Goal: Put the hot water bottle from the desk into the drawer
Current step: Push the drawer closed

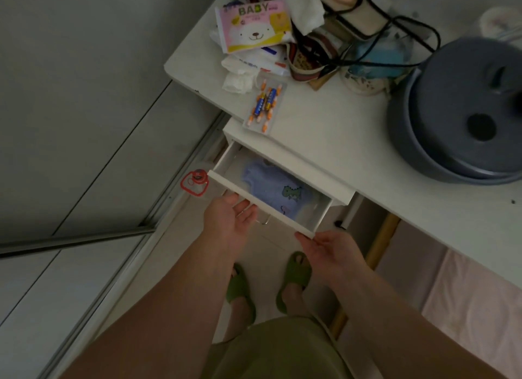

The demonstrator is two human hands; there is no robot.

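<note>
The white drawer [258, 202] under the desk stands pulled out. Inside it lies a soft lavender hot water bottle [272, 188] with a green dinosaur print, partly hidden by the desk edge. My left hand [231, 220] is palm up below the drawer front, fingers apart, its fingertips against the front panel beside the metal handle [264, 220]. My right hand [324, 247] has its fingertips at the right corner of the drawer front. Neither hand holds anything.
On the white desk [324, 130] sit a clear case of batteries [265, 106], a pink BABY tissue pack [252, 25], bags with black cords [364, 37] and a grey round pot [466, 110]. A sliding wardrobe door [70, 167] is on the left. My feet in green slippers [293, 282] are below.
</note>
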